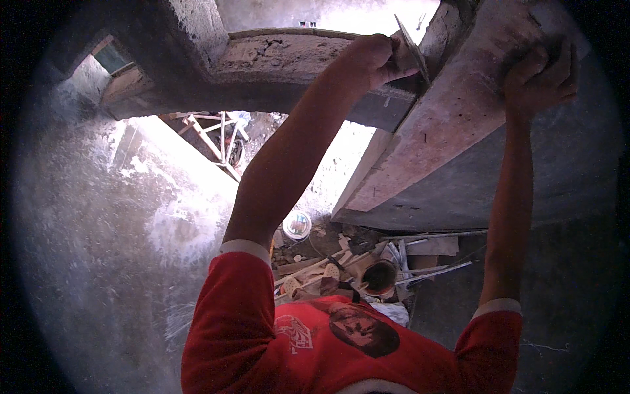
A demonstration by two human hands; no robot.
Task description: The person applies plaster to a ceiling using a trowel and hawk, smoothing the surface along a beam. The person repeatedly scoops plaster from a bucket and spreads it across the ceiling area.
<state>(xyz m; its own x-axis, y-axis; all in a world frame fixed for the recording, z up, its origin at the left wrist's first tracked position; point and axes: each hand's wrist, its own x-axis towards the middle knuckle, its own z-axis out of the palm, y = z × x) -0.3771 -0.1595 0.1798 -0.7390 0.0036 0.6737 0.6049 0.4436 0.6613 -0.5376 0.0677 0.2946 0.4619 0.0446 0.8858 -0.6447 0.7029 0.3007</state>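
My left hand [392,62] is raised and closed around a flat trowel [413,49], whose thin blade shows nearly edge-on. The blade stands in the corner where a rough concrete sill [282,56] meets a pinkish-brown window jamb [433,121]. Farther right, my right hand [541,82] rests against the outer edge of that jamb. Its fingers are spread and bent over the surface, and I see nothing held in them. The palm side of each hand is hidden.
Bright light comes through the openings above and below the sill. A wooden frame [220,141] shows through the lower gap. Below me are a round whitish bucket [296,225], scrap wood strips [433,272] and a dark-mouthed round container [379,277]. A grey plastered wall [118,230] stands on the left.
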